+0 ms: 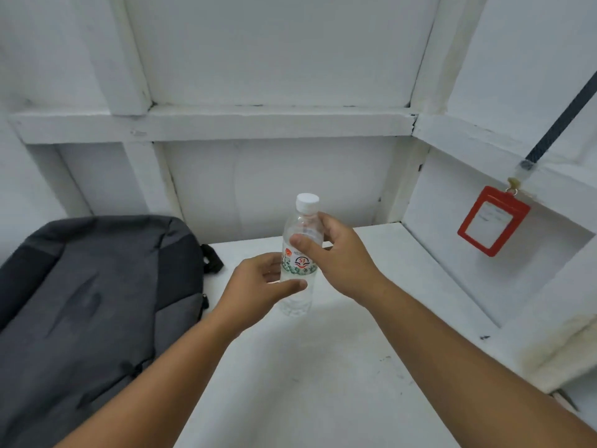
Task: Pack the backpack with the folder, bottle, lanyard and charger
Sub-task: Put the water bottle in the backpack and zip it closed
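The clear bottle is held upright over the white counter, its shoulder pinched by the right hand and its lower body cupped by the left hand. It is best kept capped and firmly supported while carried left to the grey backpack, which appears zipped and would need opening first. The red lanyard hangs well apart on the wall.

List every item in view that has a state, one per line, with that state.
Water bottle: upright, white cap on, held above the table by both hands.
Backpack: lying flat on the table, looks closed.
Lanyard with red badge holder: hanging against the right wall.
Left hand: gripping the bottle's lower half.
Right hand: gripping the bottle's upper part.
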